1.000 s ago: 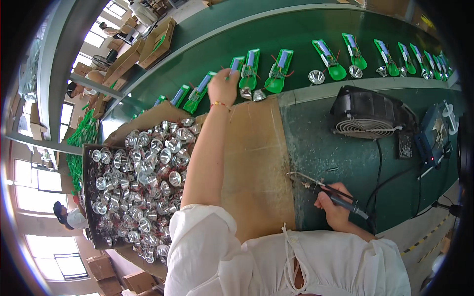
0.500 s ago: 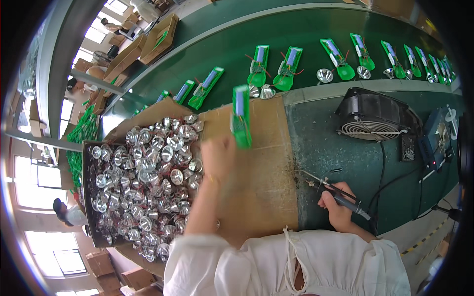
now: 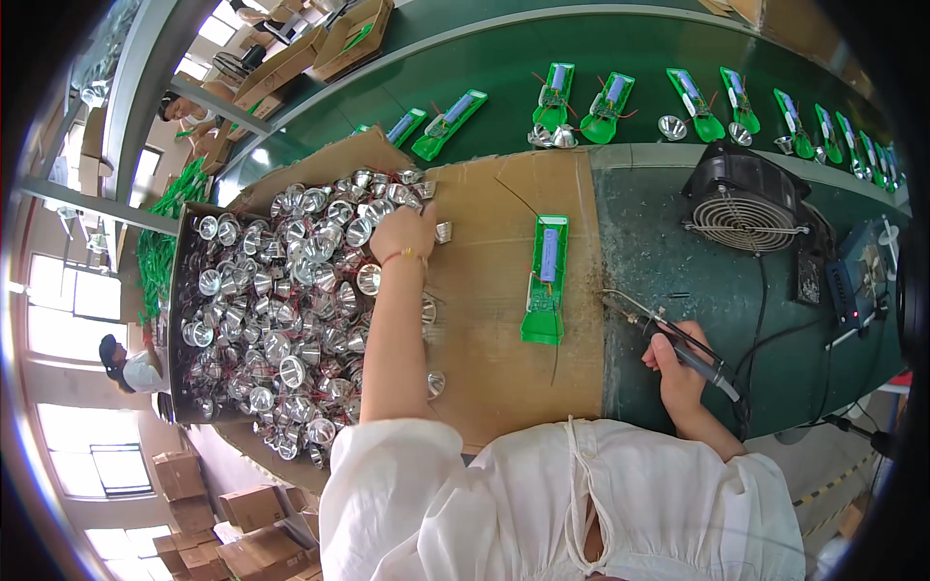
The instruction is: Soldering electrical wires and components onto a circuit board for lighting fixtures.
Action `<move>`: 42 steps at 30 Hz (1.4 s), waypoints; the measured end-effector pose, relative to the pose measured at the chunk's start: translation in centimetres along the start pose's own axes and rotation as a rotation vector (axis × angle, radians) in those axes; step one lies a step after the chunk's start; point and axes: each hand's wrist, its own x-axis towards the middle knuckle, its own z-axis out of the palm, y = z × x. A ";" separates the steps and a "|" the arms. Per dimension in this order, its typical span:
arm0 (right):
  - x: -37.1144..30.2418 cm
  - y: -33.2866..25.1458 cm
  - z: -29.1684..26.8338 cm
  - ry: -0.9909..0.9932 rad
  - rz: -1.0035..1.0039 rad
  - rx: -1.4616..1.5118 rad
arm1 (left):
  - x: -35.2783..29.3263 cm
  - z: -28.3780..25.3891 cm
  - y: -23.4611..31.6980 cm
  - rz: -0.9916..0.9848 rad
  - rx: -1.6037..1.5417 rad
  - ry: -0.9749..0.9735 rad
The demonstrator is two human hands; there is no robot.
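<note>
My left hand (image 3: 405,232) reaches over the upper right edge of a heap of silver lamp reflectors (image 3: 291,320). Its fingers are curled down among the cups, and what they grip is hidden. On the brown cardboard mat (image 3: 484,358) lies a green plastic housing (image 3: 543,324) with a blue cylindrical battery (image 3: 549,257), a small circuit board and thin wires. My right hand (image 3: 681,363) is closed round the grey handle of a soldering iron (image 3: 693,360), its thin tip pointing left near the mat's right edge.
A black fan (image 3: 746,208) with a round grille stands at the right, beside a blue soldering station (image 3: 857,271) with cables. Behind the bench, a green conveyor (image 3: 465,63) carries several green housings and reflectors. Cardboard walls surround the reflector heap. People work at the far left.
The green housing, previously in the air by my left hand, now lies on the cardboard mat. My left hand has moved up to the reflector heap; my right keeps the iron.
</note>
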 end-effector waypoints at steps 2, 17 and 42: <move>-0.3 0.0 -0.1 0.017 0.010 0.015 | 1.3 -0.1 0.7 0.092 -0.250 -0.420; -0.8 -1.1 0.7 -0.095 -0.022 -0.011 | -16.6 0.5 -0.6 0.512 -0.838 -0.156; -2.1 -1.3 1.3 -0.152 -0.027 -0.062 | -20.5 1.3 -4.8 1.088 -0.101 0.232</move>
